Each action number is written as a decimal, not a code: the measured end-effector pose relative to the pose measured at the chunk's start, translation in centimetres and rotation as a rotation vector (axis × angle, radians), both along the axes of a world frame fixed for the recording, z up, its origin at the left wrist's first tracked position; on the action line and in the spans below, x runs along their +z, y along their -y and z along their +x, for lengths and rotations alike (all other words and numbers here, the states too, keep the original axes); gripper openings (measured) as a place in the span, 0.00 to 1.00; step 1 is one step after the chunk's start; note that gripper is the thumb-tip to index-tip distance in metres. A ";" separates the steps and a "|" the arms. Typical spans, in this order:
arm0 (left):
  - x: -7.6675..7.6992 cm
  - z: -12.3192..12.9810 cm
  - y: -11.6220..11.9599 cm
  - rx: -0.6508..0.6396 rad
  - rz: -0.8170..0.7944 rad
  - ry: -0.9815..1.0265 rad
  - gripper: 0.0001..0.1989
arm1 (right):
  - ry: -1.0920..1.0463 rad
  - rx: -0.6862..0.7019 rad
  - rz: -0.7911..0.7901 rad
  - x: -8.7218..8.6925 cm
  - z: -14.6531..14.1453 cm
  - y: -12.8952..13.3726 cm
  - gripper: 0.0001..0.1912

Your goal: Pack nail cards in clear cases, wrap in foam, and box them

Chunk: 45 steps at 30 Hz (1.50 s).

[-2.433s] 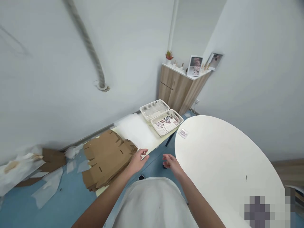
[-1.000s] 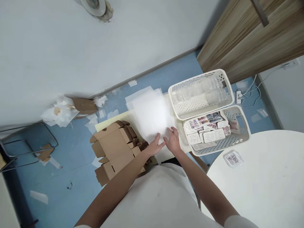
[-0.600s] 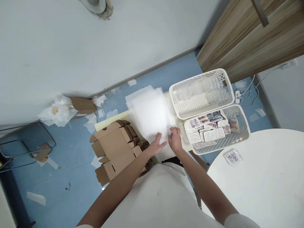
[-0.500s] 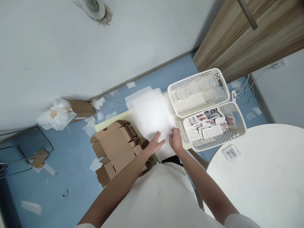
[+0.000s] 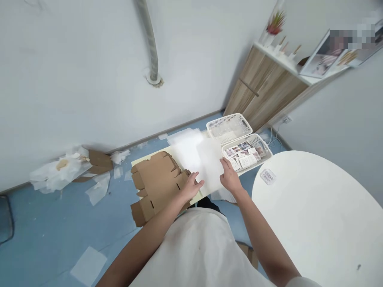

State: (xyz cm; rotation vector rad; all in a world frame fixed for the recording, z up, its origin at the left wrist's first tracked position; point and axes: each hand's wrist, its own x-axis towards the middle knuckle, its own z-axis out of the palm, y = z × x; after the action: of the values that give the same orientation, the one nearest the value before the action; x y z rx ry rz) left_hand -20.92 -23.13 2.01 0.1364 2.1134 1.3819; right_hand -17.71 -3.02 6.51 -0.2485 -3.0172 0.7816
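My right hand (image 5: pixel 230 177) has its fingers closed at the right edge of a thin white sheet (image 5: pixel 211 161), which lies partly over a fanned stack of similar translucent sheets (image 5: pixel 184 148). My left hand (image 5: pixel 190 188) is open, thumb and fingers apart, by the sheet's near left edge; whether it touches the paper I cannot tell. Just left of that hand, a pile of flattened brown cardboard boxes (image 5: pixel 158 177) rests on the pale yellow tabletop (image 5: pixel 199 197).
Behind the right hand stand a white basket with small printed packs (image 5: pixel 247 160) and another basket with clear plastic pieces (image 5: pixel 229 129). A round white table (image 5: pixel 314 211) at right carries a small clear case (image 5: pixel 268 176). Paper scraps (image 5: pixel 89 265) litter the blue floor.
The view has tilted up, showing more wall and the cabinet top. My right hand has shifted the top sheet rightward off the stack. My left hand stays near the paper's near edge.
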 end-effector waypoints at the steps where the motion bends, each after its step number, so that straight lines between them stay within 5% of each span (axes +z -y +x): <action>1: 0.3 0.5 0.3 -0.019 0.016 0.020 0.30 | -0.012 0.003 0.019 1.1 1.0 0.0 0.37; 8: 1.5 3.4 -1.1 -0.143 0.065 0.203 0.38 | -0.130 -0.113 0.053 6.1 10.1 0.7 0.26; 12: 2.3 5.7 -4.2 -0.191 0.080 0.284 0.38 | -0.229 -0.298 0.017 7.4 15.9 1.1 0.22; 16: 3.2 8.9 -7.6 -0.376 0.186 0.445 0.27 | -0.320 -0.511 -0.038 7.5 21.2 0.6 0.20; 26: 2.3 14.3 -17.6 -0.435 0.143 0.045 0.40 | -0.350 -0.996 -0.100 4.2 32.4 -3.0 0.21; 33: 1.4 18.6 -24.3 -0.643 0.184 0.087 0.37 | -0.274 -1.200 -0.168 1.0 37.9 -7.9 0.27; 45: -1.1 22.2 -28.6 -0.786 -0.124 -0.188 0.38 | 0.112 -1.201 -0.374 -4.4 42.6 -10.7 0.34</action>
State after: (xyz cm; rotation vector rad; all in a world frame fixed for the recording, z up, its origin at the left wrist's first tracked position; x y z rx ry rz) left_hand 1.26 5.43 0.87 0.9613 1.9433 0.7818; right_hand 24.88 7.71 2.06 -1.8530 -2.0644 1.0812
